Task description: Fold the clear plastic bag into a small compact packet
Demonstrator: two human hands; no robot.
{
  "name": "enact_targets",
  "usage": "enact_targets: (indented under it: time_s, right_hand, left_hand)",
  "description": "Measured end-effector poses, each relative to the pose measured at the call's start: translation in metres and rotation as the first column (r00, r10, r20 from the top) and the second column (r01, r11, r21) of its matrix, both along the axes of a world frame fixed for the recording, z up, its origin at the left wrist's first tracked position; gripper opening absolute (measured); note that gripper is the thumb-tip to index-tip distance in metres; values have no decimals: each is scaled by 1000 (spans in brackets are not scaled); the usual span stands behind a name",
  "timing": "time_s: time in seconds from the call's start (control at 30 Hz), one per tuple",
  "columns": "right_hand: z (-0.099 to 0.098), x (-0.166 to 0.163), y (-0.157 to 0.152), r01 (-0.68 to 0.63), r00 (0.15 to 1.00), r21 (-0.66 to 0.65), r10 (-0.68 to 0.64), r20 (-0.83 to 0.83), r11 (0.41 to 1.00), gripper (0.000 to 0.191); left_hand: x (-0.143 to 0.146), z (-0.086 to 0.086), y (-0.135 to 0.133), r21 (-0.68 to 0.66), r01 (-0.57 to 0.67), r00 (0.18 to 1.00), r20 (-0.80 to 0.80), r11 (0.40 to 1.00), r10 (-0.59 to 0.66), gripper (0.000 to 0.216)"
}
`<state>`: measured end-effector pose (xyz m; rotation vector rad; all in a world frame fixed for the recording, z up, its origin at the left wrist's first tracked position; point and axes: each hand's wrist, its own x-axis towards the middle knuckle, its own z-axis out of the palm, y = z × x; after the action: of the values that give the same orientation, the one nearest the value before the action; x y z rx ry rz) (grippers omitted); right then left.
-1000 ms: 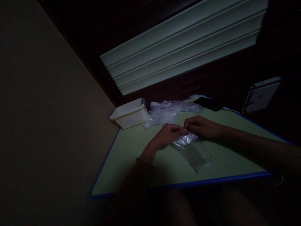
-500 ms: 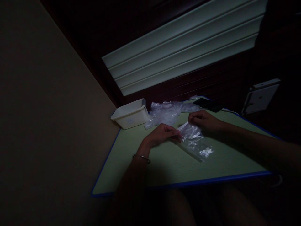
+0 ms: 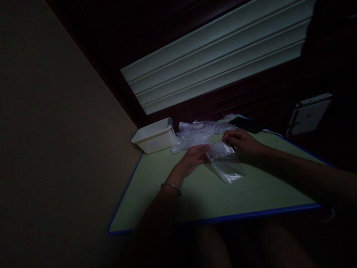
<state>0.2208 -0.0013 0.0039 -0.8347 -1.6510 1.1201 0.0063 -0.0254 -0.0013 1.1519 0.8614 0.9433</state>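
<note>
A small clear plastic bag (image 3: pixel 225 162) lies partly lifted over the green table (image 3: pixel 200 197). My right hand (image 3: pixel 242 142) pinches the bag's far top corner with curled fingers. My left hand (image 3: pixel 193 158), with a thin bangle on the wrist, touches the bag's near top edge, its fingers stretched toward the opening. The scene is dim, so fine finger detail is hard to read.
A white plastic bin (image 3: pixel 155 135) stands at the table's far left corner. A heap of clear plastic bags (image 3: pixel 198 134) lies beside it. A dark flat object (image 3: pixel 247 123) rests at the far edge. A white device (image 3: pixel 308 113) leans at the right. The table has a blue rim.
Both hands have moved farther from me with the bag. The right hand raised its corner and the bag has shifted up and left; the left hand's fingers have stretched out.
</note>
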Motion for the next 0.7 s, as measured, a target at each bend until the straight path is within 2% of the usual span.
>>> enact_targets:
  time_s: [0.17,0.3,0.37,0.43,0.53,0.7]
  right_hand:
    - [3,3,5,82,995,118,-88,42,990,28]
    - [1,4,9,103,993,137,-109,38,985,28]
    - [-1,4,9,72,996,88,-76,45,994,31]
    - [-4,3,8,-9,1000,-13,10,26,1000,35]
    - [-6,0,4,-145,989,-159,143,-23,977,34]
    - [-4,-2,-1,-175,984,-247,172,-35,953,32]
  left_hand:
    - [15,-3,-9,-63,37,999,30,997,-35,40]
    - [20,-5,-10,-52,-1,1000,23,999,2,38]
    - [20,-6,-9,-29,-34,999,2,999,34,36]
    - [19,-5,-7,-12,-70,997,-13,998,70,36]
    - [17,-3,-6,0,-141,990,-8,990,141,34]
    - [16,-1,-5,2,-180,984,-2,984,180,34]
